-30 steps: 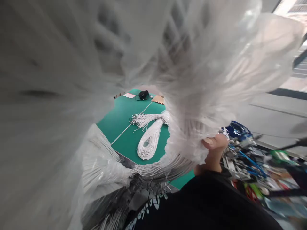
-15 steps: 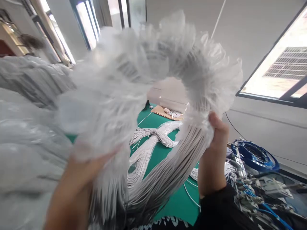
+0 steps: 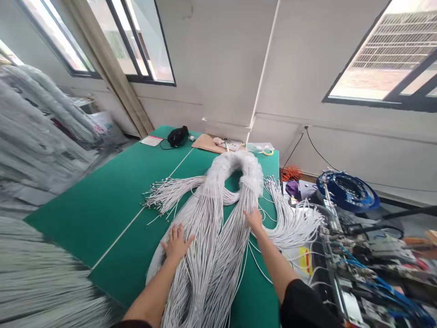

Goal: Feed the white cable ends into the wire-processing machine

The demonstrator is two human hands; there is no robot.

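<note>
A thick bundle of white cables (image 3: 208,237) lies on the green table (image 3: 126,187), bent into a loop at its far end. Clear plastic wrap (image 3: 218,171) covers that bend. My left hand (image 3: 176,243) rests on the left edge of the bundle with its fingers spread. On the right strand, my right hand (image 3: 254,219) touches the cables from the side; it looks loosely open, though some fingers are hard to make out. A second cable bundle (image 3: 174,189), with small end fittings, passes under the wrapped one.
More loose cables (image 3: 293,223) spill over the table's right edge toward a machine (image 3: 358,259) with a blue round feeder (image 3: 348,190). At the far edge lie a black pouch (image 3: 178,136), cardboard (image 3: 205,142) and a tape roll (image 3: 268,151). Wrapped bundles (image 3: 34,132) are stacked at left.
The wrapped cable bundle, held up in both hands before, now lies on the table. Both hands have released the wrapped bend and moved down along the cables. The view has shifted.
</note>
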